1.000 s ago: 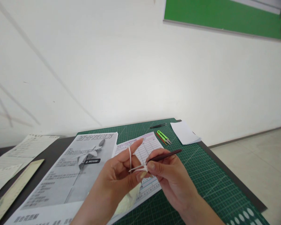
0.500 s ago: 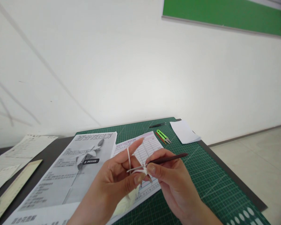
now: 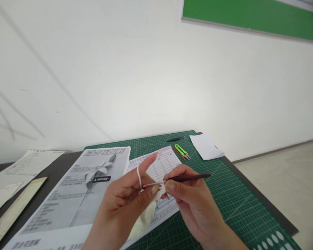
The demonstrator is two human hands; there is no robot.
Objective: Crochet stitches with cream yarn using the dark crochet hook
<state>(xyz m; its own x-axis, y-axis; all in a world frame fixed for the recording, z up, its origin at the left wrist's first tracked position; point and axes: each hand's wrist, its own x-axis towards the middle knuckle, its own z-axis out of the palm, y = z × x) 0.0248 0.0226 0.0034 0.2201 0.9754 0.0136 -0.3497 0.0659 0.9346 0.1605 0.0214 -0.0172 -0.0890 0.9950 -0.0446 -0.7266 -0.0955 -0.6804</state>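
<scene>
My right hand (image 3: 191, 199) is closed around a crochet hook (image 3: 189, 177) with a dark brown handle; its thin metal shaft points left toward my other hand. Pinched between the thumb and fingers of my left hand (image 3: 127, 198) is a small piece of white crochet work (image 3: 161, 191). White yarn (image 3: 139, 175) loops over the raised left index finger and runs down toward the hook tip. Below the hands hangs a pale cream piece (image 3: 144, 220), partly hidden by the left hand. The stitches at the hook are too small to make out.
Under the hands lie a printed form (image 3: 161, 166) and a green cutting mat (image 3: 240, 208). Green thread snips (image 3: 181, 151), black tweezers (image 3: 175, 139) and a white paper (image 3: 206, 146) lie farther back. Printed sheets (image 3: 73, 194) and a ruler (image 3: 18, 211) are at left.
The left hand has shifted slightly, its index finger lower and tilted left with the yarn loop. The crochet hook has moved a little to the right and lies slightly flatter.
</scene>
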